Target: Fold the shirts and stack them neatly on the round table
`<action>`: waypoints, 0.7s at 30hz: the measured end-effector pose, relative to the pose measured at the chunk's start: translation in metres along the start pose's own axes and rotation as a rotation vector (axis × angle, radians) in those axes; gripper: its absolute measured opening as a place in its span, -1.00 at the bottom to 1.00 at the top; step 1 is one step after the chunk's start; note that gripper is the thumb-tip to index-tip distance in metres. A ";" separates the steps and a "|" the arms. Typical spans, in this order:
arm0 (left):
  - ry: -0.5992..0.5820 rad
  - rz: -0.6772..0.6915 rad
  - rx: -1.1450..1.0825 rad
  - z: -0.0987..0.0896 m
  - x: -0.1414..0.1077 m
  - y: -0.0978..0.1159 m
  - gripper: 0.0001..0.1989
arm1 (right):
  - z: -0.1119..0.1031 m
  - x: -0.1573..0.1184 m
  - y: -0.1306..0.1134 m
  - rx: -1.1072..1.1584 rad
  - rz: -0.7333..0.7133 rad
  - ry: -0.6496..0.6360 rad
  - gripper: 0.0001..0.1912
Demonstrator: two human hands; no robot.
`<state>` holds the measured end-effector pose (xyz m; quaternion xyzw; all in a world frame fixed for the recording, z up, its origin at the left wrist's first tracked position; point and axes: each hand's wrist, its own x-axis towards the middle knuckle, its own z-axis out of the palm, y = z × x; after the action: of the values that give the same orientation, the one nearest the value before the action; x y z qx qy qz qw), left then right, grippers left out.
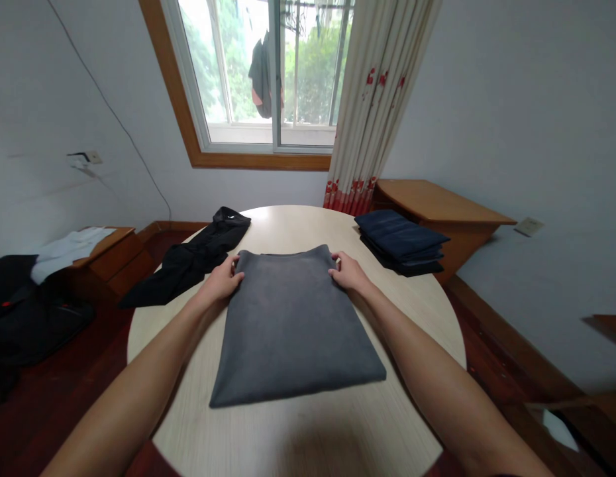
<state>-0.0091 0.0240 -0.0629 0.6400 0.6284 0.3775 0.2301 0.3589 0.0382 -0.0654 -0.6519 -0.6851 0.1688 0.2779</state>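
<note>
A grey garment (298,324), folded into a near-rectangle, lies on the round pale wooden table (298,437). Its far edge is slightly raised at the corners. My left hand (224,277) pinches the far left corner between thumb and fingers. At the far right corner, my right hand (346,270) pinches the fabric in the same way. Which kind of garment it is, I cannot tell from this folded side.
Dark clothing (189,258) lies loosely spread at the table's left edge. A stack of folded dark clothes (400,238) sits at the right edge. Behind it stands a wooden desk (442,199). A curtain (372,99) hangs beside the window (268,79).
</note>
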 end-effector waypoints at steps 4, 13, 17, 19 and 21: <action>0.053 0.160 0.087 0.015 0.024 0.016 -0.54 | -0.009 0.006 0.001 -0.041 -0.019 0.241 -0.62; -0.198 0.537 0.462 0.071 -0.030 0.075 -0.55 | 0.006 -0.038 -0.052 -0.237 -0.346 -0.008 -0.48; -0.418 0.603 0.530 0.072 -0.084 0.068 -0.40 | 0.026 -0.075 -0.066 -0.311 -0.445 -0.228 -0.42; -0.432 0.584 0.571 0.059 -0.095 0.055 -0.34 | 0.024 -0.087 -0.056 -0.356 -0.421 -0.247 -0.37; -0.431 0.557 0.599 0.043 -0.098 0.040 -0.31 | 0.016 -0.094 -0.039 -0.392 -0.365 -0.232 -0.30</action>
<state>0.0571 -0.0687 -0.0772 0.8866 0.4518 0.0853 0.0504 0.3180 -0.0562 -0.0696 -0.5356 -0.8377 0.0537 0.0921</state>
